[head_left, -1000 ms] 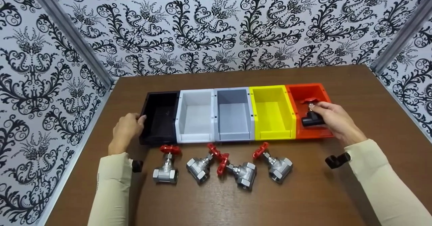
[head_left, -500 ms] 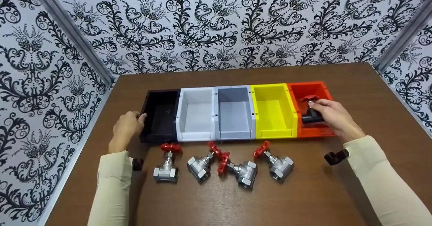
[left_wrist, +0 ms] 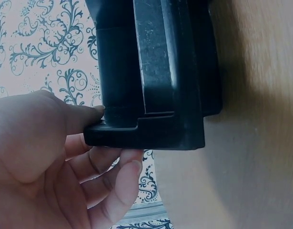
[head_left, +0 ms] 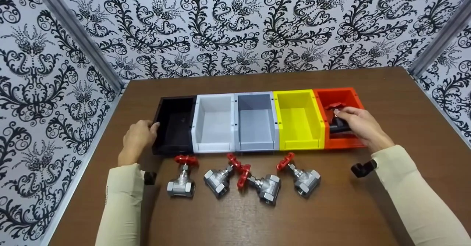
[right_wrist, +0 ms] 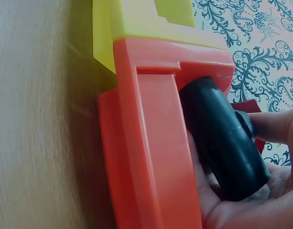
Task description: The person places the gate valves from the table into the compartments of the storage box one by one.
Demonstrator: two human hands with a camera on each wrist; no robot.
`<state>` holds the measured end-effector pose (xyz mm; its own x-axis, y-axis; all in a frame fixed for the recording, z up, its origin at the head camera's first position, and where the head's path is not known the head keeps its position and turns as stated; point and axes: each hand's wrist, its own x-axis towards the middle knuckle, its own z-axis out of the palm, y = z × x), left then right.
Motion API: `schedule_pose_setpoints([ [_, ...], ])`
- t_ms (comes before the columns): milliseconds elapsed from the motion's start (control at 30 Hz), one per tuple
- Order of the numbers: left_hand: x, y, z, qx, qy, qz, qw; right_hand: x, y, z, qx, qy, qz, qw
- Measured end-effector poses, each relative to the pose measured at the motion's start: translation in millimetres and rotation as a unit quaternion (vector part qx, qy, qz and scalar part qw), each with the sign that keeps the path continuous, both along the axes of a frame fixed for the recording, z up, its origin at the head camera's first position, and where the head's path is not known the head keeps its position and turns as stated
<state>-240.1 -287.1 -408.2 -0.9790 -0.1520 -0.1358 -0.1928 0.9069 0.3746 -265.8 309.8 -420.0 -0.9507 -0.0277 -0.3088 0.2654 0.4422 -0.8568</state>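
My left hand [head_left: 139, 140] pinches the side wall of the black bin [head_left: 157, 146], thumb inside and fingers outside, as the left wrist view shows. On the far right my right hand [head_left: 365, 127] holds a valve with a black tee-shaped body [right_wrist: 223, 138] and a red handwheel [head_left: 335, 106]. That valve is within the red bin [head_left: 346, 143], behind its low front wall [right_wrist: 158, 129]. My right thumb is at the valve's neck, and part of the body is hidden by the hand. Several steel valves with red handwheels lie in front of the bins, among them one at the left [head_left: 181, 187].
Between the black and red bins, joined in one row, stand a white bin [head_left: 213, 148], a grey bin [head_left: 256, 146] and a yellow bin [head_left: 301, 145]. The brown table [head_left: 235, 224] is bounded by patterned walls [head_left: 235, 29] at the back and sides.
My right hand and the black-bodied valve have moved slightly lower into the red bin. The left hand keeps its hold on the black bin, and the steel valves stay put.
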Motion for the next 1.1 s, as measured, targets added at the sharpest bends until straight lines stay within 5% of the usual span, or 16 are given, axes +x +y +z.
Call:
schedule_pose_setpoints([
  [1100,2.5,0.5,-0.8,0.006,0.011,0.005,0.9999,-15.9,-7.6,-13.1,0.041,0.002,-0.014,0.999],
])
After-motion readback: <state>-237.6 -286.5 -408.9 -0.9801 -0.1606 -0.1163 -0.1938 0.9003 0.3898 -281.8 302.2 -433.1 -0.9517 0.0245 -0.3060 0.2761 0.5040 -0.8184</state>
